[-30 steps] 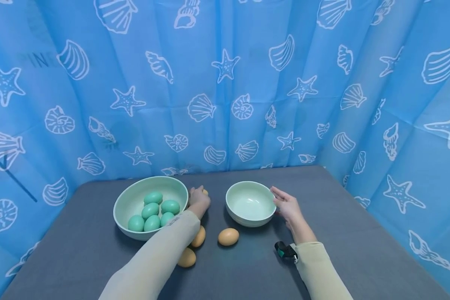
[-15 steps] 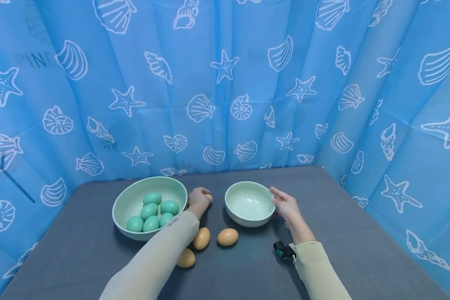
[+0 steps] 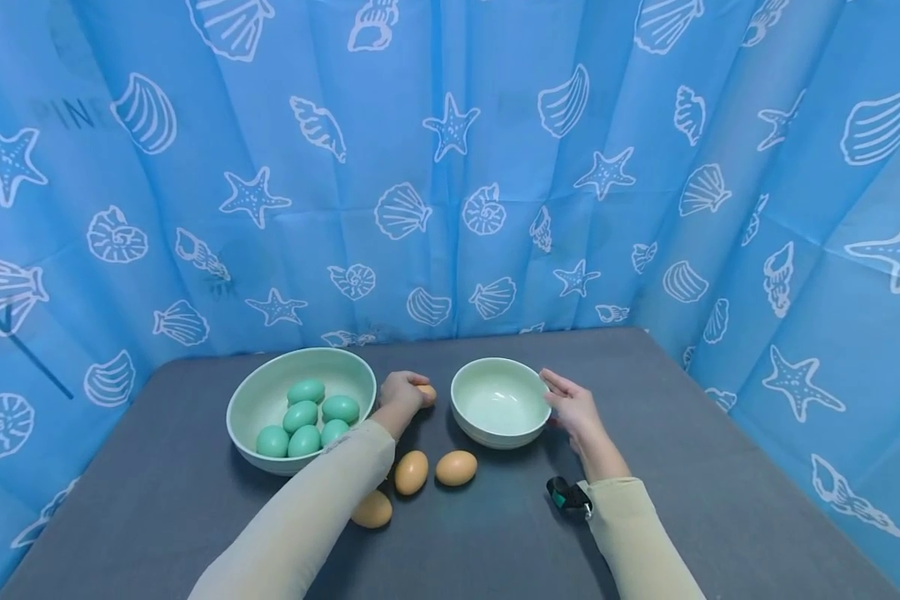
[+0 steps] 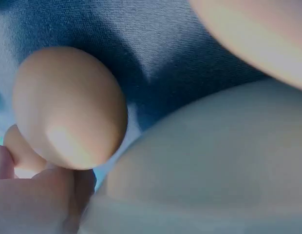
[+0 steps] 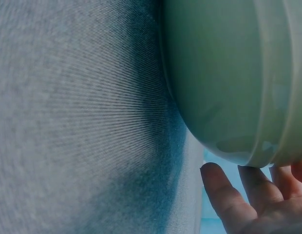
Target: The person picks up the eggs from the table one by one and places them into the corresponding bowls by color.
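Mid-frame, my left hand (image 3: 400, 394) grips an egg (image 3: 427, 395); my right hand (image 3: 577, 415), fingers extended, touches the smaller bowl (image 3: 498, 405), probably for steadiness.

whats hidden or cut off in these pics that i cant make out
- Head view: the left side of the held egg, hidden by the left hand.
- Head view: part of the large bowl and of the nearest egg, behind the left sleeve.
- Left wrist view: the orange shape, cut off at the top right corner.
- Right wrist view: the small bowl's inside, hidden by its own wall.
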Demonstrator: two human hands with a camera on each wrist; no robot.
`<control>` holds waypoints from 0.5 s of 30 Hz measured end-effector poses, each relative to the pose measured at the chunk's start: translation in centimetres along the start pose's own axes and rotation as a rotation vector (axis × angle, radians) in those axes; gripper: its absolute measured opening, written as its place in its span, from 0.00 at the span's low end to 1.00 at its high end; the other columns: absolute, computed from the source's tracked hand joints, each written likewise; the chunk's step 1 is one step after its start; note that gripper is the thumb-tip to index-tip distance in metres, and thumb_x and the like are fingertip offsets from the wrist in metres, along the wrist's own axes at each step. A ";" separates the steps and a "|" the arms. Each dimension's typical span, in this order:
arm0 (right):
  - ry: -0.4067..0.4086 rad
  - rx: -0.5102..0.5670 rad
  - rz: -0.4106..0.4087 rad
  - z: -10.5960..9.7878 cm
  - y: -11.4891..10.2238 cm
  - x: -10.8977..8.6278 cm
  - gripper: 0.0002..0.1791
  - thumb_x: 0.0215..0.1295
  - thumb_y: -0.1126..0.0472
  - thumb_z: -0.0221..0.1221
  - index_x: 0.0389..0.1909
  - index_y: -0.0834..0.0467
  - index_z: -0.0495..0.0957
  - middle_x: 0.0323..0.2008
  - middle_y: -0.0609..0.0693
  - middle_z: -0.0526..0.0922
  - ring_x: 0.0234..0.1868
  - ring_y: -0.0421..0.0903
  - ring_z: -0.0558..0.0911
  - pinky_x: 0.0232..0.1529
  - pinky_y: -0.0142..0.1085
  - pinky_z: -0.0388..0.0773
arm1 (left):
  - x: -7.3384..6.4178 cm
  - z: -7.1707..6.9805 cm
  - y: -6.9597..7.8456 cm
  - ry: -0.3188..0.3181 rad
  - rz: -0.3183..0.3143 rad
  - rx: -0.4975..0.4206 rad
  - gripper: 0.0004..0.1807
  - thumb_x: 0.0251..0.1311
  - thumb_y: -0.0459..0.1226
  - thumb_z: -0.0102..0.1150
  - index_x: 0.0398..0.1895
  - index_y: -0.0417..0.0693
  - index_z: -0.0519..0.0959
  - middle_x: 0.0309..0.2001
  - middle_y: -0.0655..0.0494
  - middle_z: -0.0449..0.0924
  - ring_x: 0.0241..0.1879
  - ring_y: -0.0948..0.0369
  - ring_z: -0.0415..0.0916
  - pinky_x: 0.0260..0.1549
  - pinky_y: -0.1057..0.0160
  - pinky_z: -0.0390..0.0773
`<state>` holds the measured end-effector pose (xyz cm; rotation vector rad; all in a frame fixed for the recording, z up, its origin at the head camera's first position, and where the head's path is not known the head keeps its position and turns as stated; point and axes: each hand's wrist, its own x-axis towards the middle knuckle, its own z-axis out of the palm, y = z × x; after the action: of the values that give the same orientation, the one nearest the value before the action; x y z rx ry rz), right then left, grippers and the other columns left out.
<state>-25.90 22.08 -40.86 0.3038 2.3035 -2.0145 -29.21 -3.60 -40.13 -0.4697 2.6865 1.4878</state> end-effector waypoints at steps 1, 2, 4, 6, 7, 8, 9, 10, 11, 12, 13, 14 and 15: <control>0.000 0.000 0.001 0.0 0.0 0.0 0.28 0.79 0.69 0.43 0.77 0.59 0.58 0.76 0.57 0.58 0.78 0.57 0.57 0.69 0.60 0.66 | -0.1 -0.2 0.1 -0.007 -0.001 -0.030 0.18 0.54 0.29 0.72 0.50 0.45 0.87 0.56 0.46 0.82 0.59 0.49 0.76 0.58 0.53 0.78; 0.001 0.001 0.004 -0.1 0.0 0.0 0.28 0.79 0.69 0.43 0.77 0.59 0.58 0.76 0.57 0.58 0.78 0.57 0.57 0.69 0.60 0.66 | -0.2 -0.3 0.1 -0.020 -0.004 -0.064 0.19 0.55 0.28 0.71 0.51 0.44 0.86 0.57 0.46 0.82 0.60 0.49 0.76 0.58 0.53 0.78; 0.003 0.002 0.010 -0.1 0.0 0.1 0.28 0.79 0.69 0.43 0.77 0.58 0.58 0.76 0.56 0.59 0.78 0.56 0.57 0.69 0.59 0.66 | -0.4 -0.6 0.3 -0.038 -0.007 -0.121 0.19 0.57 0.27 0.69 0.53 0.43 0.85 0.57 0.45 0.81 0.60 0.49 0.76 0.58 0.53 0.78; 0.008 0.006 0.013 -0.1 0.1 0.1 0.27 0.79 0.69 0.43 0.77 0.58 0.59 0.76 0.56 0.59 0.78 0.56 0.57 0.69 0.59 0.66 | -0.6 -0.7 0.4 -0.049 0.000 -0.159 0.19 0.57 0.27 0.69 0.54 0.42 0.84 0.57 0.44 0.81 0.59 0.49 0.77 0.58 0.53 0.79; 0.010 0.009 0.015 -0.1 0.1 0.1 0.27 0.79 0.69 0.43 0.77 0.58 0.59 0.76 0.56 0.59 0.78 0.56 0.57 0.69 0.59 0.66 | -0.7 -0.8 0.5 -0.055 0.001 -0.174 0.19 0.57 0.27 0.69 0.54 0.42 0.84 0.58 0.44 0.81 0.59 0.49 0.77 0.58 0.53 0.79; 0.012 0.012 0.016 -0.1 0.1 0.1 0.27 0.79 0.69 0.43 0.77 0.58 0.59 0.76 0.56 0.59 0.78 0.56 0.58 0.69 0.59 0.66 | -0.8 -0.9 0.6 -0.062 0.002 -0.188 0.19 0.58 0.28 0.69 0.54 0.42 0.84 0.58 0.44 0.81 0.59 0.49 0.78 0.58 0.54 0.79; 0.014 0.012 0.016 -0.1 0.2 0.1 0.27 0.79 0.69 0.43 0.77 0.58 0.59 0.76 0.56 0.59 0.78 0.56 0.57 0.69 0.59 0.66 | -1.0 -1.0 0.7 -0.065 0.008 -0.199 0.19 0.58 0.28 0.69 0.54 0.42 0.84 0.58 0.44 0.81 0.59 0.49 0.78 0.58 0.54 0.79; 0.015 0.015 0.016 -0.1 0.2 0.2 0.28 0.79 0.69 0.43 0.77 0.59 0.59 0.76 0.56 0.59 0.78 0.56 0.57 0.69 0.59 0.66 | -1.1 -1.1 0.8 -0.073 0.014 -0.212 0.19 0.58 0.28 0.68 0.54 0.41 0.84 0.59 0.44 0.81 0.60 0.49 0.77 0.58 0.54 0.79; 0.016 0.017 0.017 -0.1 0.1 0.2 0.28 0.79 0.69 0.43 0.77 0.59 0.59 0.76 0.56 0.59 0.78 0.56 0.57 0.69 0.59 0.66 | -1.3 -1.2 0.9 -0.083 0.016 -0.225 0.19 0.59 0.28 0.68 0.55 0.42 0.84 0.59 0.44 0.80 0.61 0.49 0.77 0.59 0.54 0.78; 0.017 0.018 0.017 0.0 0.1 0.2 0.28 0.78 0.69 0.43 0.77 0.59 0.59 0.76 0.56 0.59 0.78 0.56 0.57 0.69 0.59 0.66 | -1.4 -1.3 1.1 -0.094 0.017 -0.238 0.19 0.60 0.28 0.67 0.55 0.42 0.83 0.60 0.44 0.80 0.62 0.49 0.75 0.60 0.53 0.78; 0.017 0.018 0.017 0.0 0.1 0.1 0.28 0.78 0.69 0.43 0.77 0.59 0.59 0.76 0.56 0.59 0.78 0.56 0.57 0.69 0.60 0.66 | -1.5 -1.5 1.2 -0.106 0.021 -0.247 0.19 0.61 0.28 0.66 0.56 0.42 0.83 0.61 0.44 0.80 0.63 0.49 0.74 0.61 0.52 0.77; 0.018 0.019 0.018 0.0 0.1 0.1 0.28 0.78 0.69 0.43 0.77 0.59 0.59 0.76 0.56 0.59 0.78 0.56 0.57 0.69 0.60 0.66 | -1.7 -1.6 1.3 -0.115 0.030 -0.255 0.19 0.62 0.28 0.65 0.56 0.42 0.83 0.61 0.44 0.80 0.64 0.48 0.74 0.61 0.52 0.77; 0.018 0.020 0.018 0.0 0.0 0.1 0.28 0.78 0.69 0.43 0.77 0.59 0.59 0.76 0.56 0.59 0.78 0.56 0.57 0.69 0.60 0.66 | -1.8 -1.7 1.4 -0.122 0.039 -0.264 0.19 0.62 0.28 0.65 0.57 0.41 0.83 0.61 0.44 0.80 0.64 0.48 0.73 0.61 0.52 0.77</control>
<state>-26.01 22.07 -40.93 0.3448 2.2840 -2.0356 -27.68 -3.86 -37.78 -0.3244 2.4326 1.8284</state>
